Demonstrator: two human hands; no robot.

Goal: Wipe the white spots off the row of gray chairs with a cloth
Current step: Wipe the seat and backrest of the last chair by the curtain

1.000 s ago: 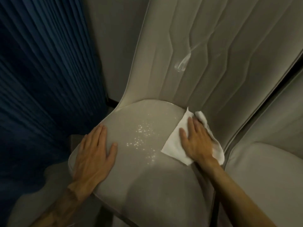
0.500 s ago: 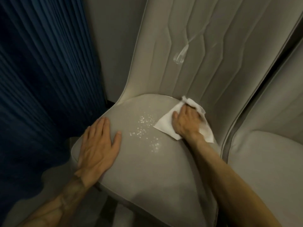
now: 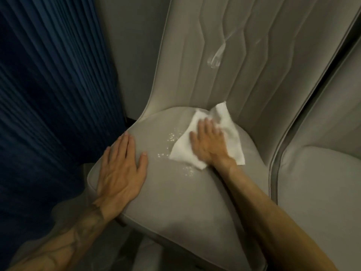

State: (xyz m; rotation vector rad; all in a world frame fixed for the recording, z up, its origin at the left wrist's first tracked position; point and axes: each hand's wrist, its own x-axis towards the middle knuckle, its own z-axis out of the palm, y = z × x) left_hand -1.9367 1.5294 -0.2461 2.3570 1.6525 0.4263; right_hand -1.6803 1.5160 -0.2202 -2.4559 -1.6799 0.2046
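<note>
The left hand (image 3: 121,169) lay flat and spread, palm down, on the near-left part of the seat of the gray padded chair (image 3: 175,202), its straight fingers pointing to the far side. The right hand (image 3: 209,145), a little blurred, pressed flat with fingers extended on the white crumpled square cloth (image 3: 182,154); the cloth lay on the far-right part of the same seat, its far corner touching the foot of the ribbed backrest (image 3: 263,75). The scattered small white spots (image 3: 172,136) sat in the middle of the seat, just left of the cloth's left edge and between the two hands; a few more specks lay by the cloth's near corner. A pale glossy streak (image 3: 215,56) marked the backrest higher up; a second gray chair (image 3: 322,182) stood close beside the first on the right. A dark blue pleated curtain (image 3: 48,85) hung on the left; a plain gray wall (image 3: 132,55) showed between it and the backrest.
</note>
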